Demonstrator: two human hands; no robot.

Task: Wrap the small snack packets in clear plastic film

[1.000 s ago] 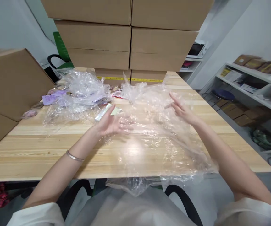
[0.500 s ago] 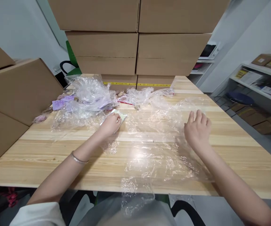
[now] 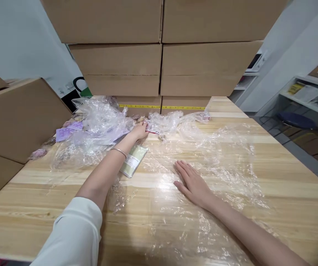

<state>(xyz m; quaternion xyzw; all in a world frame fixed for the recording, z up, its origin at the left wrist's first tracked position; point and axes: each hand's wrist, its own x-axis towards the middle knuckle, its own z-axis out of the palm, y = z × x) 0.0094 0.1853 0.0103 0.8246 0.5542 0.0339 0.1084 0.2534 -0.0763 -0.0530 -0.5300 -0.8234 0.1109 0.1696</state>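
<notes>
My left hand (image 3: 140,130) reaches far across the table into a heap of crinkled clear plastic wrap (image 3: 98,120). Its fingers curl down beside a flat red-edged item (image 3: 152,132); what they grip is hidden. Under my left forearm lies a pale green flat packet (image 3: 134,161) with a white label, on the wood and apart from the hand. My right hand (image 3: 192,183) rests with fingers stretched out on a wide sheet of clear plastic film (image 3: 197,218) spread over the table. Nothing is held in it.
Cardboard boxes (image 3: 114,68) are stacked at the back, above a yellow measuring tape (image 3: 183,108). More boxes (image 3: 23,118) stand on the left. Purple cards (image 3: 65,133) and a small pink packet (image 3: 38,153) lie by the heap. A blue stool (image 3: 296,120) is beyond the table (image 3: 294,173).
My left hand has let go of the green packet and moved forward to the heap. My right hand has come leftward and lower, onto the film. The view has leaned forward.
</notes>
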